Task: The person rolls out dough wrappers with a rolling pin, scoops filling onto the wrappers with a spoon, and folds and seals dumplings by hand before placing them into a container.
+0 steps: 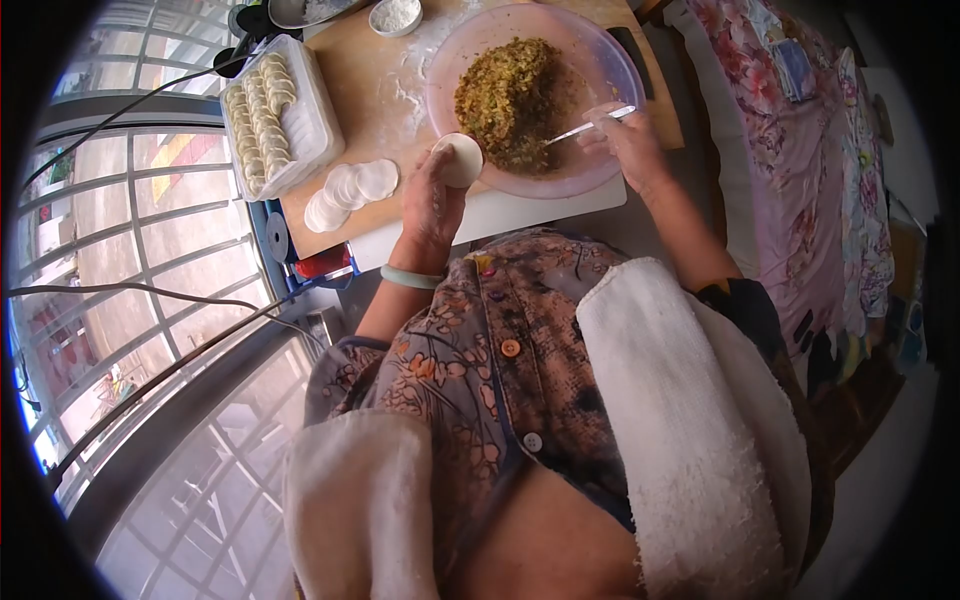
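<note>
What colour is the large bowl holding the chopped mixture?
The large bowl is pale pink, seen best in the head view.

Passage over board between dumpling box and bowl, wrappers obstructing the near left

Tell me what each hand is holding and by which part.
The left hand holds a round dough wrapper near its edge; the right hand holds a metal utensil by its handle.
</note>
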A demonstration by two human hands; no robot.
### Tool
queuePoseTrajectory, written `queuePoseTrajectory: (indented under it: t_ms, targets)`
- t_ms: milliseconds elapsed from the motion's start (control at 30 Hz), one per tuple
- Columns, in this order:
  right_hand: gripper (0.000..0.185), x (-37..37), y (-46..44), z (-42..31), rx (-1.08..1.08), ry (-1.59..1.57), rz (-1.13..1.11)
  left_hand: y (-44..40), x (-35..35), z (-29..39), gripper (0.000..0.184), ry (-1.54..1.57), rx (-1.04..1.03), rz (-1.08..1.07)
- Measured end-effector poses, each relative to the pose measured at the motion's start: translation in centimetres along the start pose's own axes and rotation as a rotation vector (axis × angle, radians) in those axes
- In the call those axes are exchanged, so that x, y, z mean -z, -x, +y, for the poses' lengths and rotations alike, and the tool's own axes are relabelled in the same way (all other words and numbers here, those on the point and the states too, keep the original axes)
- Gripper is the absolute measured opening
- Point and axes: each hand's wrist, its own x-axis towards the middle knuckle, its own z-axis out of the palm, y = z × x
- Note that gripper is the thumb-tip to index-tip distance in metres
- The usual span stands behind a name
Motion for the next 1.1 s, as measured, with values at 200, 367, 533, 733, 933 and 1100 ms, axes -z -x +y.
queuePoseTrajectory:
  t_ms: [200, 367, 533, 733, 933, 1100]
  targets:
    - [0.016, 0.7, 0.0, -0.9, -0.042, -0.155, 0.035, -0.1, -0.9, 0.2, 0.025, -0.034, -0.019, 0.062]
    - [0.017, 1.9, 0.4, -1.2, 0.025, -0.298, 0.032, -0.8, -2.9, 0.7, 0.025, -0.096, -0.029, 0.014]
    - [0.019, 0.9, 2.0, -4.4, 0.125, -0.274, 0.042, -2.0, -6.0, -0.4, 0.035, 0.032, 0.112, -0.051]
    - [0.019, -2.7, 5.5, -4.5, 0.546, 0.09, 0.018, -3.5, -9.8, -1.4, 0.059, 0.146, 0.208, -0.257]
    - [0.03, -2.1, 6.8, -2.9, 1.057, 0.85, -0.15, -3.8, -11.0, -1.4, 0.066, 0.172, 0.224, -0.176]
    - [0.031, -1.5, 6.5, -1.9, 1.037, 0.839, -0.164, -4.0, -10.9, -0.8, 0.07, 0.162, 0.195, -0.132]
